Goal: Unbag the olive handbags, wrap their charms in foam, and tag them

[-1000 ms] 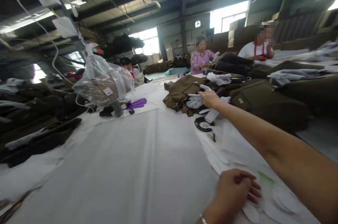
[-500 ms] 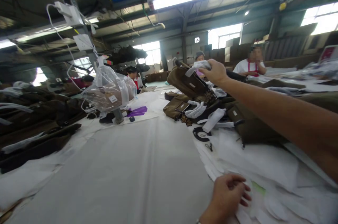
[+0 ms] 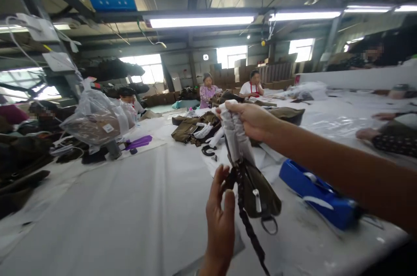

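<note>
From my right hand (image 3: 249, 117) hangs an olive-brown bag (image 3: 269, 202), its fingers closed around the bag's white-wrapped handle (image 3: 239, 139). The bag shows a silver zipper pull (image 3: 257, 201), a metal ring (image 3: 269, 225) at its lower end and a dark gathered strap (image 3: 250, 232) trailing down. My left hand (image 3: 220, 215) is raised just left of the bag, thumb and fingers apart. Its fingertips are close to the dark strap; whether they touch it I cannot tell.
More olive bags (image 3: 184, 130) lie beyond on the white-covered table (image 3: 130, 206). A blue object (image 3: 316, 193) sits at right. A plastic-wrapped bag (image 3: 97, 122) stands left beside purple pieces (image 3: 138, 142). A co-worker's sleeve (image 3: 399, 139) and hands reach in from the right; other people sit farther back.
My right hand has brought the bag from the pile toward me, and it now hangs by its handle. My left hand has risen from the papers to beside it. The view has turned right.
</note>
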Motion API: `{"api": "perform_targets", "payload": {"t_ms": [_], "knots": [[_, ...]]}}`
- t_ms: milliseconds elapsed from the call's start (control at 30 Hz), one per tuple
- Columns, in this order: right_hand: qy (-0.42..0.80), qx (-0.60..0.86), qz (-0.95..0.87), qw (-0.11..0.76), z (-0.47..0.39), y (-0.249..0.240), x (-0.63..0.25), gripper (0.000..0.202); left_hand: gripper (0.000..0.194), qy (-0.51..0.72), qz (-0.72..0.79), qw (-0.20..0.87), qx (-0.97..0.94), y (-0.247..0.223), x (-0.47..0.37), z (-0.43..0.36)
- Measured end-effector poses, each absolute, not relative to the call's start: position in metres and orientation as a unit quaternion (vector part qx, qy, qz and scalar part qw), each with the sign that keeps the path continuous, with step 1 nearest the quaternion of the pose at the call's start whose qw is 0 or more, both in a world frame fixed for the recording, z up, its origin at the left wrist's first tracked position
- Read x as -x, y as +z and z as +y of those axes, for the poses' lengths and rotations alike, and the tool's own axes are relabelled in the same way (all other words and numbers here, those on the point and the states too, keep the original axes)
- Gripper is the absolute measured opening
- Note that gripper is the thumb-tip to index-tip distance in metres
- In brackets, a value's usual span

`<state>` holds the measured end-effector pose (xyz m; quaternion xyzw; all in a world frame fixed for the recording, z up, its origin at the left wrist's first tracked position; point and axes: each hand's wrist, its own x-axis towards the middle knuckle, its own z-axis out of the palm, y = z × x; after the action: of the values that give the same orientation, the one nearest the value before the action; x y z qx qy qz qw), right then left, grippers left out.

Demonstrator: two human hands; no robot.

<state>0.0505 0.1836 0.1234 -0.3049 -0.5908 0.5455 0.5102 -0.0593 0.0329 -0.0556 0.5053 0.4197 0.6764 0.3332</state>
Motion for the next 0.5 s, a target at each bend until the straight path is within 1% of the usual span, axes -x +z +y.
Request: {"api": "perform_targets", "payload": {"t_ms": [67,133,233,300,400,500], "knots": [[0.628,0.308,-0.531,0.479,0.143,0.102,-0.059,0.018,0.057,0.631,0.436,0.398,-0.504,-0.051,0.051,0.012],[0.685,0.306,-0.476,0.458,0.109,0.085,-0.07,0.016,0.053,0.59,0.445,0.44,-0.511,-0.049,0.044,-0.003],[0.72,0.306,-0.456,0.425,0.071,0.065,-0.09,0.007,0.037,0.544,0.456,0.451,-0.541,-0.05,0.032,-0.018],[0.718,0.302,-0.468,0.417,0.055,0.055,-0.109,0.012,0.03,0.532,0.467,0.448,-0.546,-0.053,0.023,-0.027],[0.668,0.318,-0.491,0.46,0.046,0.039,-0.146,0.027,0.036,0.556,0.495,0.457,-0.486,-0.06,0.016,-0.038],[0.616,0.346,-0.442,0.553,0.042,0.015,-0.183,0.038,0.042,0.611,0.516,0.433,-0.414,-0.069,0.015,-0.046]]}}
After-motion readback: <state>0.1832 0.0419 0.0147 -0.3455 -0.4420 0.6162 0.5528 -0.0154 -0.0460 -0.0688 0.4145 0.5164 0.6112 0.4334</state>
